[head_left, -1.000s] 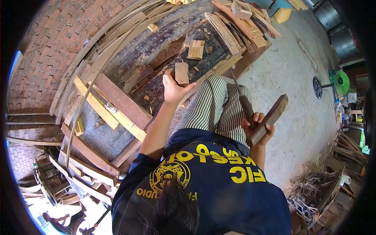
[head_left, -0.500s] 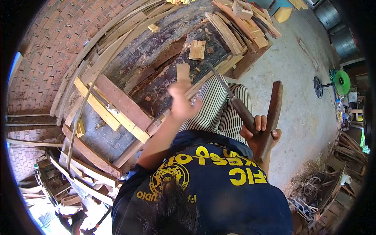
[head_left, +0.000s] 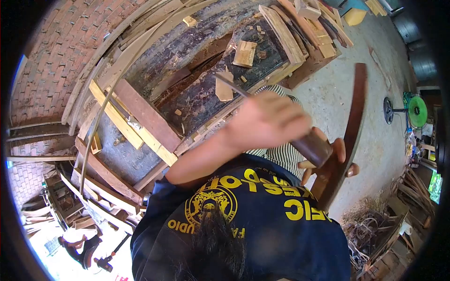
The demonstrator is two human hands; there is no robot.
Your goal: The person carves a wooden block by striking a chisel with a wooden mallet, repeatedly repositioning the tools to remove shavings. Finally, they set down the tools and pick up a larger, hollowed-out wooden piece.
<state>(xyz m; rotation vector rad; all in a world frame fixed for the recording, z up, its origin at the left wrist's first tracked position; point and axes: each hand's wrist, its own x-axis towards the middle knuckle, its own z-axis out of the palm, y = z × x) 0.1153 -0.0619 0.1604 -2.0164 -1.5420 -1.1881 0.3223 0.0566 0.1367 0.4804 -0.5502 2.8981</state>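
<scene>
Left hand [head_left: 272,119]: shifted from wood block [head_left: 224,92] to chisel [head_left: 313,149], now gripped in curled fingers, seemingly for control.
Right hand [head_left: 338,161]: wooden bar [head_left: 357,105] held, fingers partly closed.
Chisel: held over striped trousers [head_left: 281,157].

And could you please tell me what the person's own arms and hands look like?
The left hand and right hand are ungloved. The left forearm is bare, with no watch showing, below a short, dark navy sleeve. The shirt carries yellow lettering and a round emblem.

Left fingers [head_left: 291,121] grip a handled tool [head_left: 315,149], right fingers [head_left: 339,149] a dark wooden bar [head_left: 358,103].
</scene>
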